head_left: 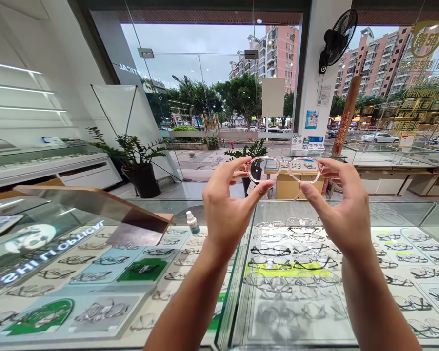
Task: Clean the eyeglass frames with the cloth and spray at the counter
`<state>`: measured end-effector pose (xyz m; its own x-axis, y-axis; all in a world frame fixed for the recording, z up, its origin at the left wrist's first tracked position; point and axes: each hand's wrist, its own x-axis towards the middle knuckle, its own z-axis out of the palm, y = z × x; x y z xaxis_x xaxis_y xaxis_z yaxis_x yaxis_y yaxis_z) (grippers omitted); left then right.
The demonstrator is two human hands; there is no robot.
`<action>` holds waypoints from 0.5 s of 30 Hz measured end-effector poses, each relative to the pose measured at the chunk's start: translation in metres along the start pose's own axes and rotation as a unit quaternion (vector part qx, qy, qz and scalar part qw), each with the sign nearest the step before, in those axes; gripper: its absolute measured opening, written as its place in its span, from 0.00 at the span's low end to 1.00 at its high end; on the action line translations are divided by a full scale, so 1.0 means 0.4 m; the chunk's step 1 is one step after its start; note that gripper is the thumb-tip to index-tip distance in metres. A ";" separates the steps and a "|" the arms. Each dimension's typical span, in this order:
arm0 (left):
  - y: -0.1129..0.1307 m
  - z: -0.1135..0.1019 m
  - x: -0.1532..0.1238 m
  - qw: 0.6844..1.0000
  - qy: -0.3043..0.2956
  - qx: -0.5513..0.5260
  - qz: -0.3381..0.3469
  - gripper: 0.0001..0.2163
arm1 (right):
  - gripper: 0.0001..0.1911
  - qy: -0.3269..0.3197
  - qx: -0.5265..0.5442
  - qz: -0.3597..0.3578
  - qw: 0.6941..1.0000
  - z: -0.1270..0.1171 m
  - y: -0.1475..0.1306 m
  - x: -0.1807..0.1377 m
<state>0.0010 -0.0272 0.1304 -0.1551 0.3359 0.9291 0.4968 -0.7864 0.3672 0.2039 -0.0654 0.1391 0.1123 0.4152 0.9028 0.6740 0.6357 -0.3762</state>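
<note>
Holding the clear glasses [284, 164] up between them, the left grip [229, 204] and the right grip [338, 207], both bare hands, each pinch one end with fingers and thumb. The glasses are in the air, above and past the rows of frames. Their rims look smooth, shiny and see-through, with a bit of pink at the ends, and the lenses are rounded. The long way of the glasses runs left to right, almost level. One flat side of the lenses looks at the person and the other at the window; I cannot tell which side is the front.

Under the arms is a smooth glass surface [274, 208]. Inside it, thin dark and clear frames [270, 250] sit in rows, some over a bright yellow strip [292, 268]. The arms hide parts of these rows. On the left, a slanted brown panel [131, 219] blocks some more frames, and a small white bottle [192, 223] stands near the left wrist.

Farther off, a leafy plant grows in a black pot [142, 180]. Another plant [249, 148] is partly hidden behind the glasses. A black fan [342, 36] hangs on a white post. Outside are bushy green trees [241, 100] and tall pink buildings [281, 53].
</note>
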 end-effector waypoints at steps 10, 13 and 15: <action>0.013 -0.005 -0.004 0.998 0.029 0.044 0.035 0.23 | 0.21 -0.039 0.025 0.037 0.998 -0.003 0.008 0.001; 0.003 0.005 -0.005 0.999 0.027 0.005 0.018 0.25 | 0.22 -0.016 0.026 0.028 0.999 0.005 0.004 -0.004; -0.009 0.016 -0.007 0.999 0.025 -0.032 0.001 0.27 | 0.22 0.009 0.022 0.008 1.000 0.013 -0.001 -0.007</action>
<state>0.0051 -0.0221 0.1263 -0.1971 0.3091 0.9304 0.4421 -0.8191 0.3657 0.1995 -0.0635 0.1355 0.1358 0.4140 0.9001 0.6388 0.6579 -0.3990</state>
